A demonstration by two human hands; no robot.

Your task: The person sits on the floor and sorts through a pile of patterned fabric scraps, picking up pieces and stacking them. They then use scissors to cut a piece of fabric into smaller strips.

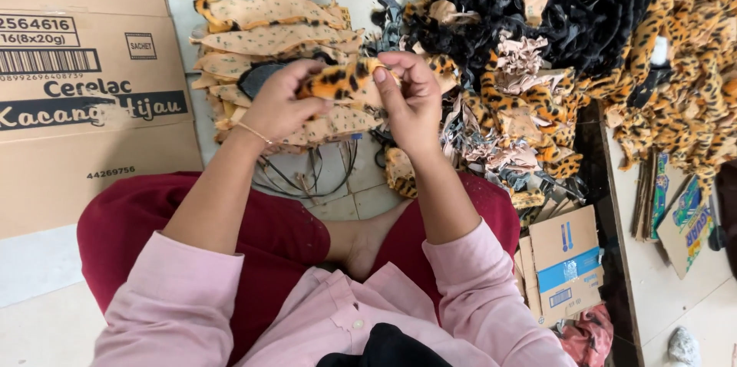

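My left hand [278,100] and my right hand [413,102] both grip one small piece of orange plush fabric with black spots [340,81], held up in front of me. The left fingers curl over its left end; the right thumb and fingers pinch its right end. Just beyond it lies a stack of tan, inside-out fabric pieces [269,33] on the tiled floor. I sit cross-legged in dark red trousers [253,236] and a pink shirt.
A large flat cardboard box [77,90] lies at the left. A heap of spotted orange and black plush scraps [583,37] fills the upper right. A small cardboard box [564,263] rests at my right knee. Black wire loops [307,179] lie on the floor.
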